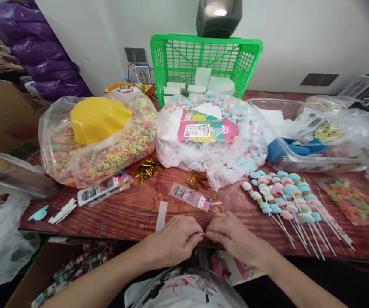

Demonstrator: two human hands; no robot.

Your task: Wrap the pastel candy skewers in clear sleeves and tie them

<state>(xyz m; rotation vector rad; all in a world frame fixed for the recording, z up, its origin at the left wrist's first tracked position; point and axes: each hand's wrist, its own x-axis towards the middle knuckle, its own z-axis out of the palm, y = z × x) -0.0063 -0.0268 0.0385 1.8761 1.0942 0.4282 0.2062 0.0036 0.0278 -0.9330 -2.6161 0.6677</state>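
Note:
My left hand (174,240) and my right hand (237,236) meet at the table's front edge, fingers closed in a pinch. Between their fingertips shows a small red-and-white piece (202,234), mostly hidden, so its kind is unclear. Just beyond my hands lie a clear printed bag (189,196), a gold tinsel tuft (200,181) and a short white stick (216,203). A pale paper strip (161,216) lies beside my left hand. To the right of my right hand are several candy skewers (289,190) in pink, blue and white on white sticks.
Behind stand a bag of ring candies (107,160) with a yellow bowl (99,117), a bag of pink-blue candies (251,132) and a green basket (155,68). A clear tub (332,164) is right; a metal flask (14,175) lies left. An open carton (27,273) sits below.

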